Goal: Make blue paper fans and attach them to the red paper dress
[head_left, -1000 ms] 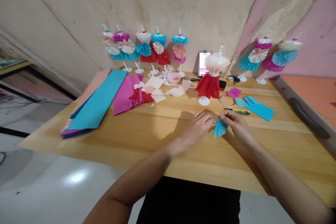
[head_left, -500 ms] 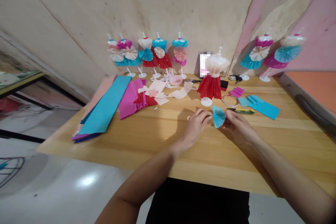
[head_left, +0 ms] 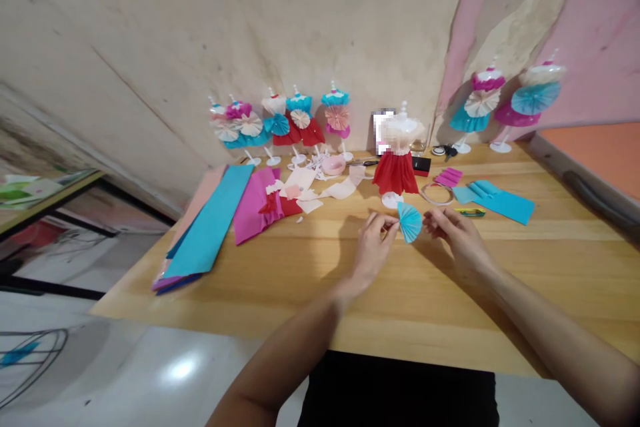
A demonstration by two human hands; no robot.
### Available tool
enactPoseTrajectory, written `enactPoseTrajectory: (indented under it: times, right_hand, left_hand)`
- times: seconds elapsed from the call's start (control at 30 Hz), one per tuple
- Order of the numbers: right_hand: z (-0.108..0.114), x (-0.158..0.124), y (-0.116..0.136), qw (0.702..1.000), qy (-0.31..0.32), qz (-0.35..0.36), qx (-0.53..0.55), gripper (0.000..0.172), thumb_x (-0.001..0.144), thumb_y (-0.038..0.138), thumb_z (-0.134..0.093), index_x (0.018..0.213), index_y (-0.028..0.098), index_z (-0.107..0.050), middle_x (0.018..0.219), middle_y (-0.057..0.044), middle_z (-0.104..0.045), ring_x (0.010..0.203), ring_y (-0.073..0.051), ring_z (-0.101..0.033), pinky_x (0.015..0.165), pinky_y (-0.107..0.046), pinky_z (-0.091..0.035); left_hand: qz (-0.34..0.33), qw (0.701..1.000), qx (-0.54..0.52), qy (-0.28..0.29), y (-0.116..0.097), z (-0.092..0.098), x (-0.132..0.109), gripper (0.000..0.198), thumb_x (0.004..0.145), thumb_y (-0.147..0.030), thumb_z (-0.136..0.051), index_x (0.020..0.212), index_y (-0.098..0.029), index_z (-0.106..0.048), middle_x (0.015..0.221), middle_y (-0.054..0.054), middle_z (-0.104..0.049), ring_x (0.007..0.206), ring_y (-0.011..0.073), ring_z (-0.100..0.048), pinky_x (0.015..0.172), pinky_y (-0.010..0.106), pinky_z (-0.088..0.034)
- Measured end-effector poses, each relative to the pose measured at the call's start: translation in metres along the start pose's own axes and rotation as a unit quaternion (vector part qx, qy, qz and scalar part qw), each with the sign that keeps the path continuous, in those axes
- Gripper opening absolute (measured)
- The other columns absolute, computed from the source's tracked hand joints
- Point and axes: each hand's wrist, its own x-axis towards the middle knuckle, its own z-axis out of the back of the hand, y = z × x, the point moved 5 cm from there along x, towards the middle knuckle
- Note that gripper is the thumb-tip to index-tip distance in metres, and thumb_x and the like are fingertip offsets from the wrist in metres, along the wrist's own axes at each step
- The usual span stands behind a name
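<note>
- Being pinched at its narrow end by the fingertips of the left hand (head_left: 371,247), a turquoise pleated paper fan (head_left: 411,222) is held upright above the wooden table (head_left: 500,300).
- The fingers of the right hand (head_left: 440,219) are kept just beside the fan's right edge; whether they touch it or are shut on it cannot be told. The hands are apart, with the fan between them.
- Since a second ago, the fan has been raised and brought nearer the white stand base (head_left: 391,200) of the red paper dress (head_left: 395,172), so it is now held just in front of that dress.
- To the right, a folded turquoise paper (head_left: 500,205) and a wire ring (head_left: 437,195) are laid out; to the left, a long blue paper sheet (head_left: 210,220) and a magenta pleated paper (head_left: 253,207) are spread.
</note>
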Motion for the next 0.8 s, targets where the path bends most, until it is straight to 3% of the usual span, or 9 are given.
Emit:
enactPoseTrajectory:
  times: [0.07,0.17,0.3,0.37,0.47,0.6,0.7,0.8]
  right_hand:
    - [0.0,0.0,0.005,1.0,-0.006,0.02,-0.021,0.026,0.087,0.05,-0.064,0.094,0.024,-0.065,0.093,-0.003,-0.065,0.082,-0.017,-0.059,0.071,-0.031,-0.043]
    - [-0.008,-0.001,0.002,0.998,0.051,0.009,-0.025,0.031,0.083,0.048,-0.07,0.101,0.024,-0.063,0.094,-0.003,-0.065,0.085,-0.019,-0.06,0.074,-0.033,-0.045]
    - [-0.016,-0.002,-0.008,0.992,0.119,0.002,-0.035,0.034,0.077,0.048,-0.075,0.097,0.022,-0.062,0.089,-0.003,-0.065,0.082,-0.021,-0.06,0.075,-0.036,-0.047]
    - [-0.015,-0.001,-0.009,0.992,0.118,0.004,-0.037,0.034,0.078,0.048,-0.074,0.097,0.023,-0.062,0.087,-0.003,-0.064,0.081,-0.021,-0.06,0.074,-0.037,-0.047]
    - [-0.008,0.001,-0.005,0.996,0.085,0.011,-0.033,0.032,0.084,0.05,-0.067,0.104,0.025,-0.062,0.083,-0.002,-0.063,0.078,-0.02,-0.058,0.07,-0.035,-0.045]
    - [0.0,0.004,0.0,0.998,0.051,0.02,-0.039,0.031,0.086,0.051,-0.064,0.104,0.026,-0.063,0.084,-0.003,-0.064,0.073,-0.019,-0.057,0.066,-0.034,-0.044]
    - [0.001,0.006,-0.003,0.997,0.048,0.027,-0.053,0.029,0.086,0.049,-0.064,0.104,0.026,-0.064,0.083,-0.002,-0.063,0.073,-0.018,-0.056,0.065,-0.033,-0.043]
    - [-0.002,0.006,-0.009,0.996,0.052,0.036,-0.064,0.028,0.087,0.048,-0.064,0.104,0.027,-0.063,0.082,-0.002,-0.062,0.072,-0.017,-0.056,0.063,-0.032,-0.043]
  left_hand:
    - [-0.005,1.0,0.014,0.008,-0.002,0.0,-0.001,0.011,0.094,-0.025,-0.055,0.088,-0.02,-0.062,0.091,0.002,-0.061,0.086,0.0134,-0.06,0.079,0.028,-0.048]
    - [-0.019,0.999,0.039,0.025,-0.006,-0.003,-0.004,0.011,0.095,-0.025,-0.054,0.09,-0.02,-0.062,0.092,0.002,-0.061,0.087,0.0139,-0.061,0.081,0.029,-0.049]
    - [-0.068,0.989,0.076,0.107,-0.007,-0.016,-0.008,0.012,0.096,-0.024,-0.05,0.095,-0.022,-0.062,0.096,0.003,-0.061,0.092,0.0153,-0.061,0.084,0.03,-0.051]
    - [-0.084,0.984,0.087,0.13,-0.006,-0.018,-0.007,0.013,0.097,-0.025,-0.05,0.098,-0.023,-0.063,0.098,0.003,-0.061,0.093,0.0161,-0.061,0.086,0.031,-0.051]
    - [-0.097,0.984,0.112,0.1,-0.007,-0.005,0.003,0.016,0.098,-0.026,-0.047,0.101,-0.023,-0.063,0.101,0.004,-0.06,0.095,0.0165,-0.06,0.086,0.032,-0.052]
    - [-0.156,0.967,0.199,0.037,-0.024,0.033,0.036,0.019,0.097,-0.023,-0.047,0.101,-0.021,-0.066,0.105,0.008,-0.057,0.101,0.0201,-0.057,0.089,0.036,-0.048]
    - [-0.188,0.952,0.235,0.054,-0.038,0.059,0.08,0.018,0.096,-0.024,-0.05,0.097,-0.024,-0.068,0.106,0.007,-0.058,0.111,0.0243,-0.053,0.101,0.047,-0.039]
    - [-0.285,0.908,0.281,0.126,-0.051,0.07,0.124,0.019,0.097,-0.029,-0.049,0.094,-0.021,-0.067,0.105,0.006,-0.058,0.113,0.0252,-0.054,0.105,0.052,-0.034]
